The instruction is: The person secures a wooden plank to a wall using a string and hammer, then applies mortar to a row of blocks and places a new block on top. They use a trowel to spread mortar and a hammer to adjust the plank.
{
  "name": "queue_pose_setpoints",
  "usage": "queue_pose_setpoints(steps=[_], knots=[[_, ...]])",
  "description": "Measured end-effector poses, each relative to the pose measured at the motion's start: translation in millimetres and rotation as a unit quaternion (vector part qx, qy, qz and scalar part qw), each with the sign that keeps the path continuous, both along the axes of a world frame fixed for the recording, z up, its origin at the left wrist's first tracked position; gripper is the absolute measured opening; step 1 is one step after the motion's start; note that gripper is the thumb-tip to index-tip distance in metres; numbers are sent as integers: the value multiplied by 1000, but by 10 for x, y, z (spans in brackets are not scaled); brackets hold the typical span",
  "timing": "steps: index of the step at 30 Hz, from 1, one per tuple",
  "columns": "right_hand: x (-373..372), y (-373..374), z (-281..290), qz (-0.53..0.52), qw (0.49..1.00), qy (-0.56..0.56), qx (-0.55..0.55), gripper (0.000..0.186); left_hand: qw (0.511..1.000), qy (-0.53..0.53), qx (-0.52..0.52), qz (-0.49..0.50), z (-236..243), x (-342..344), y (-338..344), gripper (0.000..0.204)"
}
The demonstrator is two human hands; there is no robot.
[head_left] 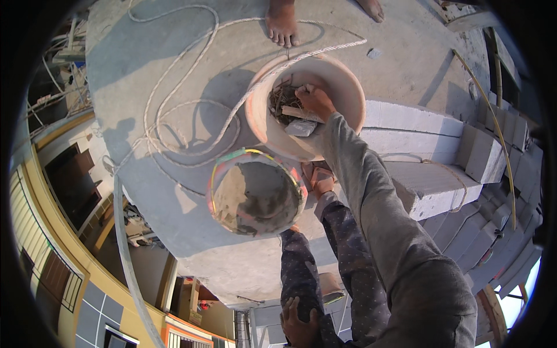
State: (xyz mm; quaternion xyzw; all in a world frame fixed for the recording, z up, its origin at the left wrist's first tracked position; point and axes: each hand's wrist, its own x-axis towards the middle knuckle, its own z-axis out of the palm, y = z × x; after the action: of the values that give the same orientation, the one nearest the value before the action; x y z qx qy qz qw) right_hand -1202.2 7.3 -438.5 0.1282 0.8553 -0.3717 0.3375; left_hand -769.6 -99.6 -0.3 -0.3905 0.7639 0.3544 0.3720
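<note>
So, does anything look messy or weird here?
Yes, the white rope looks messy: its loose loops sprawl over the floor, left of the big tub, instead of being coiled neatly. Somebody's bare foot is close by.

my right hand (pixel 316 100) is bare, and just behind its wrist begins a long grey sleeve (pixel 400 232). the cloth is plain, without any shine, and loose enough to wrinkle: small creases run close to that hand, with broader folds farther back from it, up the arm. where light falls, the grey goes pale; in shade it turns nearly charcoal. my left hand (pixel 299 325) is bare too. just ahead of it i see the long trousers (pixel 354 243) i wear, very dark, with small pale dots scattered over them. farthest from that hand, the right leg ends in a greyer hem (pixel 328 200).
</note>
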Motion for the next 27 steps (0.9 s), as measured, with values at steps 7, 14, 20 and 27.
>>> queue_pose_setpoints(steps=[7,14,20,27], knots=[[45,-45,552,-246,890,-193,-332,14,1000,0,-2,-3,0,20,-6,60],[215,-116,829,-343,782,-236,-464,9,999,24,-12,-20,-19,173,-20,59],[1274,-269,1833,8,961,-86,-263,32,999,28,-18,-24,7,332,-88,61],[3471,-17,4168,160,969,-91,-166,32,892,178,302,284,333,24,-26,42]])
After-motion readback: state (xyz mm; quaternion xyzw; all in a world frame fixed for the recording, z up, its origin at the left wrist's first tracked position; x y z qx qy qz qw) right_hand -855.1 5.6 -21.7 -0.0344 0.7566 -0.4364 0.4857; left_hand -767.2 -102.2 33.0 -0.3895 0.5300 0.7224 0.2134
